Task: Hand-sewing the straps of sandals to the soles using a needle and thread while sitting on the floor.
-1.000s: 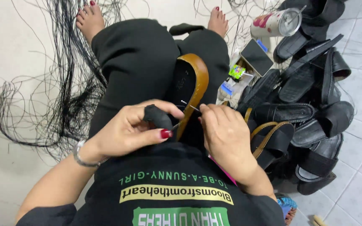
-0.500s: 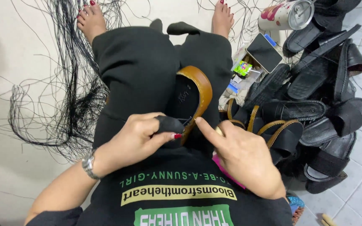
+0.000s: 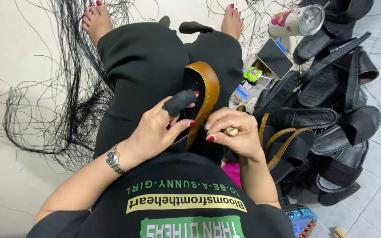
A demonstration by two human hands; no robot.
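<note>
Resting on the lap: a brown-edged sandal sole (image 3: pixel 203 92). Left hand (image 3: pixel 159 128), forefinger in a black cover, grasping the sole's near end. Right hand (image 3: pixel 234 132) clenching a pale tool handle (image 3: pixel 231 131) beside the rim. Lying right on the floor: black sandals (image 3: pixel 327 110).

sandal (image 3: pixel 203 88) | black footbed, tan rim | on edge | lap

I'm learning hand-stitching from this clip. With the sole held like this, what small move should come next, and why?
Probably draw the right hand away from the tan-edged sole to pull the stitch snug. That hand pinches a small pale-handled tool right at the sole's rim, while the left hand, one finger in a black cover, braces the sole upright on the lap.
</note>
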